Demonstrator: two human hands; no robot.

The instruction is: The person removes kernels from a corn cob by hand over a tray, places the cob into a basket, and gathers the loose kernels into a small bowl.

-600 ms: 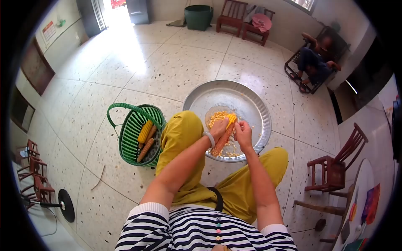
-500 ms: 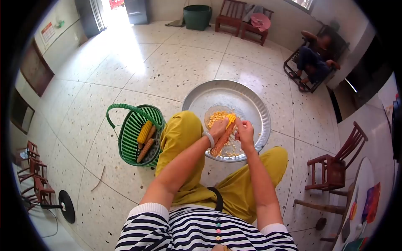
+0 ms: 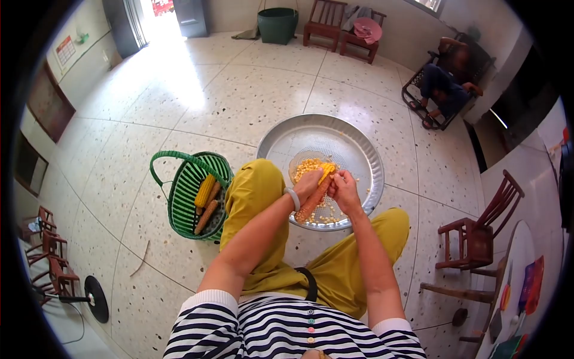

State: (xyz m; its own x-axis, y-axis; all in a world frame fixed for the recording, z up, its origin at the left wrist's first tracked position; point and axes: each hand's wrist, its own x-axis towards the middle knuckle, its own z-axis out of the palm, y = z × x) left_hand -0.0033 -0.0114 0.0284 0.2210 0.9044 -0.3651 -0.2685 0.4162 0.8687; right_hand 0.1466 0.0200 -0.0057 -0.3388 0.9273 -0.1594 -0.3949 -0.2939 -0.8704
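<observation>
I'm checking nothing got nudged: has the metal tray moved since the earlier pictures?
No, not visibly: the metal tray meets the seams of the floor at the same spots; the whole view has shifted slightly.

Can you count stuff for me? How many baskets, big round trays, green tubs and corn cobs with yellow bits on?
Baskets: 1, the green basket
Big round trays: 1, the metal tray
Tubs: 1, the green tub
Yellow-kernelled cobs: 2, the basket cob and the half-bare cob in the left hand
Total: 5

left arm [image 3: 248, 245] and right arm [image 3: 375, 251] reach forward; left hand [image 3: 307, 186] curled, right hand [image 3: 345, 191] bent close beside it.
</observation>
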